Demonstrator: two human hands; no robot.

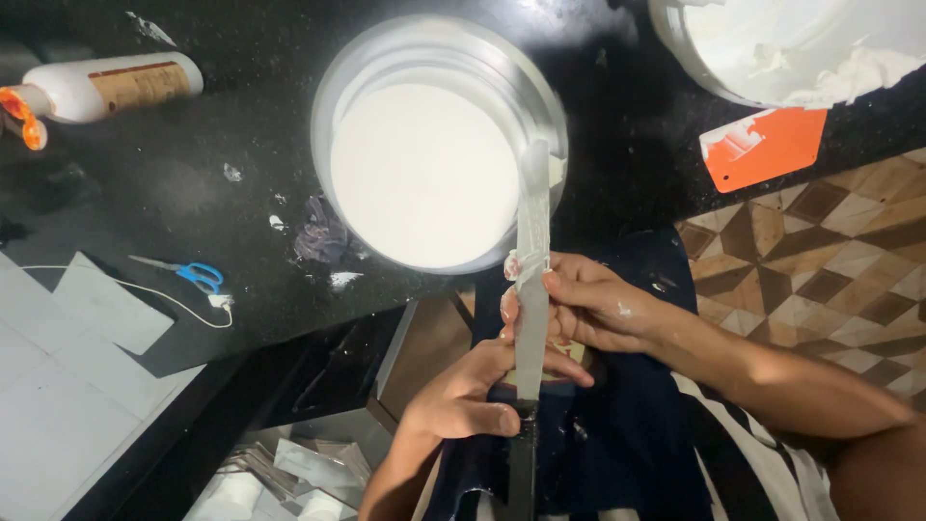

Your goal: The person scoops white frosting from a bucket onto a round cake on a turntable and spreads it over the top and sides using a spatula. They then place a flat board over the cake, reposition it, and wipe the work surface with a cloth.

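A long icing spatula (pixel 531 280) is being held near the round cake tin (pixel 439 145): left hand (pixel 463 396) wrapped at the handle, right hand (pixel 588 309) fingers pinching the stiff, cream-slick blade; the dry handle is judged the safer hold

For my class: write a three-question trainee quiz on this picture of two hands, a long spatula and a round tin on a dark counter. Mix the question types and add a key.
1. True or false: the left hand holds the long spatula at the dark handle end.
2. What does the right hand do? A. pinches the blade partway up; B. lifts the round tin; C. grasps the scissors.
3. Fill in: the round tin of smooth white filling stands on the black ___.

Key:
1. True.
2. A; the blade's tip lies over the tin's rim.
3. Counter; the blue-handled scissors lie on it too, untouched.
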